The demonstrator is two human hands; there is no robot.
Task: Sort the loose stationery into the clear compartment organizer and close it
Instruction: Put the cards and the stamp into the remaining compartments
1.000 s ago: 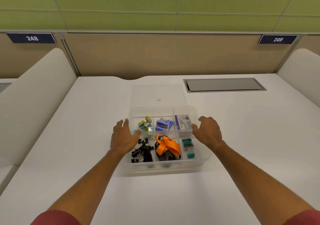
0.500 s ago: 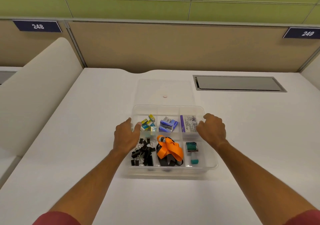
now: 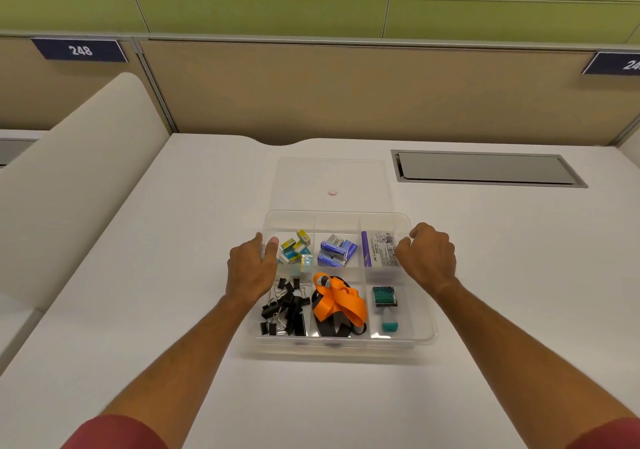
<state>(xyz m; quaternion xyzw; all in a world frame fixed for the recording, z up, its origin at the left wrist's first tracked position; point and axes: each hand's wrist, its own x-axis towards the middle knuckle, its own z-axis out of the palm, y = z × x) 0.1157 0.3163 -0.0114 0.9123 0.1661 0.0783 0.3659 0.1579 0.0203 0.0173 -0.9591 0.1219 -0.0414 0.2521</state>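
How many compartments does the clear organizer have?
6, in two rows of three. Far row: far-left, far-middle, far-right. Near row: near-left, near-middle, near-right. None appears hidden.

one organizer (image 3: 424,336), one lid (image 3: 304,178), two hands, six compartments, one orange lanyard (image 3: 337,301).

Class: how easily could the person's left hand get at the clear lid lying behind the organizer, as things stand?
Probably easily. The left hand is on the organizer's left wall; the lid lies flat on the table just beyond, with nothing standing between them.
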